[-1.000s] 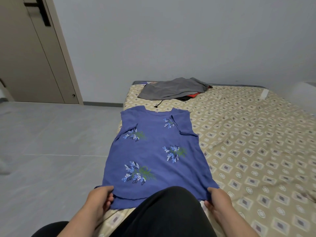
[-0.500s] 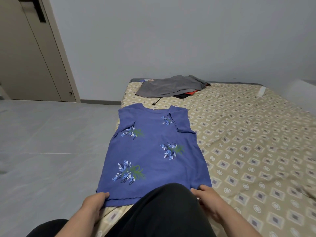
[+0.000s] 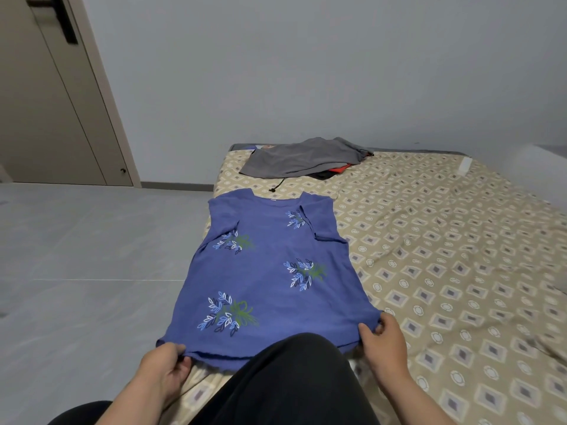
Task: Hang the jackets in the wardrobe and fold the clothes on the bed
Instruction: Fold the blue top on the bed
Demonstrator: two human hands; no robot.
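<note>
Patterned bedding on the bed (image 3: 460, 271) carries the blue top (image 3: 270, 271), laid flat by the near left edge with its sleeves folded inward. The left hand (image 3: 162, 366) pinches the near left hem corner, and the right hand (image 3: 383, 342) pinches the near right one. This looks like the folding step; next, I judge, the hem needs lifting evenly toward the collar. Farther off lies a grey clothes heap (image 3: 300, 159). Left are the floor (image 3: 92, 271) and a door (image 3: 46, 102); a pale wall (image 3: 306, 72) stands behind.
</note>
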